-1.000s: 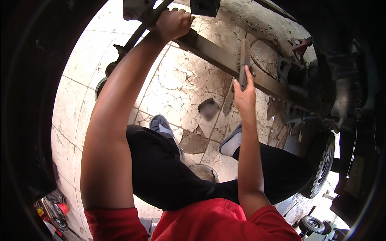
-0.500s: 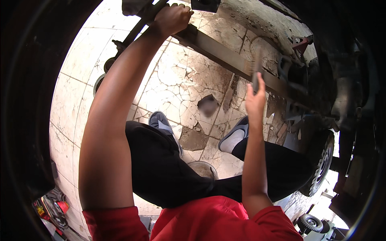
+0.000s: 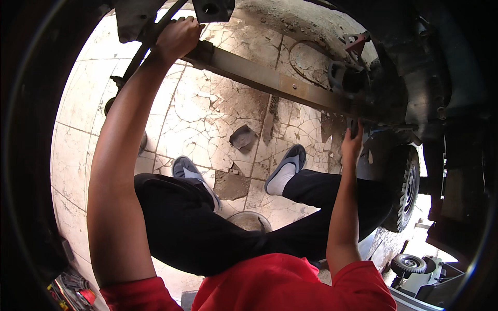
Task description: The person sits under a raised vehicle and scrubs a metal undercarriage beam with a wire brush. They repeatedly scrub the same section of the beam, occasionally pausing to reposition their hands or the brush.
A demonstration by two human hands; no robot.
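My left hand (image 3: pixel 179 37) is closed over the dark metal bar (image 3: pixel 165 22) at the upper left, beside the near end of a long metal beam (image 3: pixel 249 70). That beam slants from upper left down to the right and has a brownish patch at its middle. My right hand (image 3: pixel 353 144) grips the handle of a brush (image 3: pixel 354 126), held upright against or close to the beam's right part. The brush head is dark and blurred there, so contact with the metal cannot be made out; its bristles show in the earlier picture.
A vehicle's dark underside and a treaded tyre (image 3: pixel 407 189) crowd the right. A red stand (image 3: pixel 356 42) is at the back. A dark broken scrap (image 3: pixel 243 139) lies on cracked floor tiles (image 3: pixel 192 111). A round container (image 3: pixel 250 222) sits below my legs. Another small wheel (image 3: pixel 409 264) is at lower right.
My right hand has moved the brush rightward along the beam, from its middle toward the vehicle parts. The whole view has shifted; my left hand keeps its hold on the bar.
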